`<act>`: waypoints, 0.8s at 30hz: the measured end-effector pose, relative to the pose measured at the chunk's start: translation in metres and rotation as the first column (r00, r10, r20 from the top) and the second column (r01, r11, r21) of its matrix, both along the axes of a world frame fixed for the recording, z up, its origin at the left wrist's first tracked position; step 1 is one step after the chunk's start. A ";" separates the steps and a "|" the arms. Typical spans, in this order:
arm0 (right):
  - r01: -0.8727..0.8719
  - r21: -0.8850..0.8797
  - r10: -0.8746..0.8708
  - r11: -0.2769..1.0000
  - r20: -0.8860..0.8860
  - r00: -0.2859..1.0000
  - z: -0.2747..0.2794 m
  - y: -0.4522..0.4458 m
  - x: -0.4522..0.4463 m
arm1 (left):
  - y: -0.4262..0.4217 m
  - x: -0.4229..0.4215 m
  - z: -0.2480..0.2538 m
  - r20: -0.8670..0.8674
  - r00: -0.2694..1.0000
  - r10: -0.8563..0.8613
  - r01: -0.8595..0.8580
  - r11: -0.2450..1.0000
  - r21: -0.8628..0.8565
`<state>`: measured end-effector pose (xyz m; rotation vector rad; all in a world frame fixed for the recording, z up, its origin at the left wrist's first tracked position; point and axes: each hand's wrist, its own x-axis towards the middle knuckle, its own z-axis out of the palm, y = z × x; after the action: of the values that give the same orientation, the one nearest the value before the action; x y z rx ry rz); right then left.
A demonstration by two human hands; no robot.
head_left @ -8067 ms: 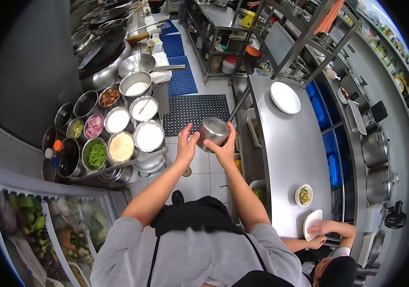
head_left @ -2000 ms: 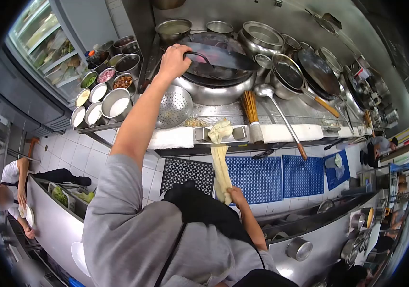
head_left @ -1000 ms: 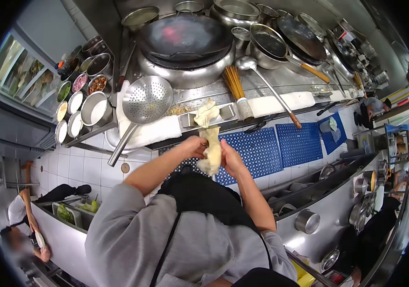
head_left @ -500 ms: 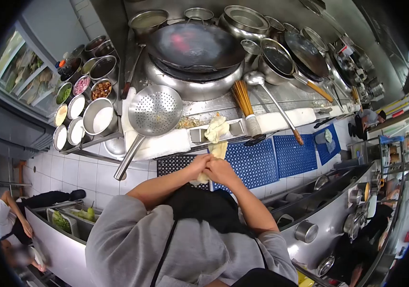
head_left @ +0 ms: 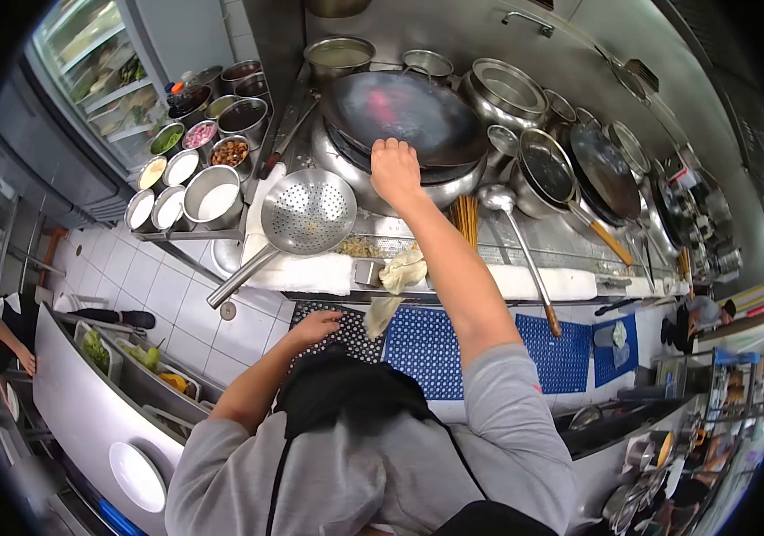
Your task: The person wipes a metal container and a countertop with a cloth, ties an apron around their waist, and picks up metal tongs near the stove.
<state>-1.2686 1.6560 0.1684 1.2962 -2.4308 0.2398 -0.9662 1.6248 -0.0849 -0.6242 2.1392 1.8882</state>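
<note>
My right hand (head_left: 396,170) reaches forward to the near rim of a large dark wok (head_left: 418,116). Its fingers are closed over the edge where the loop handle sits, hiding that handle. The wok tilts on a steel burner ring (head_left: 342,179), with a red glow on its inner surface. My left hand (head_left: 314,327) hangs low in front of my apron, fingers loosely curled, with nothing visible in it. A pale cloth (head_left: 402,271) drapes over the counter's front edge, below my right forearm. Left of that forearm, a perforated strainer (head_left: 309,213) lies with its handle jutting over the edge.
Steel containers of seasonings (head_left: 214,195) stand at the left. To the right are a ladle (head_left: 525,246), a bamboo brush (head_left: 465,220) partly behind my arm, and another wok (head_left: 605,170). Blue mats (head_left: 422,348) cover the floor. Other people stand at both sides.
My hands were together at the cloth in front of me; now they are apart. The right has moved forward onto the wok's rim, the left back and leftward. The view has shifted.
</note>
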 end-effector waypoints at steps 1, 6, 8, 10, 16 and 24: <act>-0.008 -0.023 0.008 1.000 -0.010 1.000 -0.001 -0.001 -0.005 | -0.002 0.012 0.009 0.053 0.997 0.062 -0.062 0.998 -0.010; -0.022 -0.093 0.020 0.995 -0.026 0.999 -0.005 0.022 -0.021 | 0.001 0.042 0.041 0.057 0.965 0.258 -0.260 0.965 0.034; -0.037 -0.120 0.033 0.992 -0.032 0.999 0.001 0.046 -0.027 | -0.003 0.024 0.058 -0.144 0.961 0.238 -0.251 0.964 -0.082; -0.031 -0.117 0.030 0.993 -0.010 0.999 0.008 0.068 -0.034 | 0.000 -0.012 0.108 -0.294 0.949 0.114 -0.237 0.874 -0.424; -0.197 -0.466 0.161 0.863 -0.118 0.980 -0.002 0.131 -0.011 | 0.004 -0.187 0.246 -0.691 0.635 -0.345 -0.478 0.528 -0.702; 0.275 -0.581 0.118 0.766 0.548 0.828 -0.130 0.308 0.117 | -0.023 -0.302 0.253 -0.405 0.757 -0.513 -0.194 0.414 -0.889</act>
<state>-1.1513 1.9641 0.0386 0.8549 -2.4490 1.4814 -1.2683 1.6020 0.1681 0.2411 3.4905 0.6127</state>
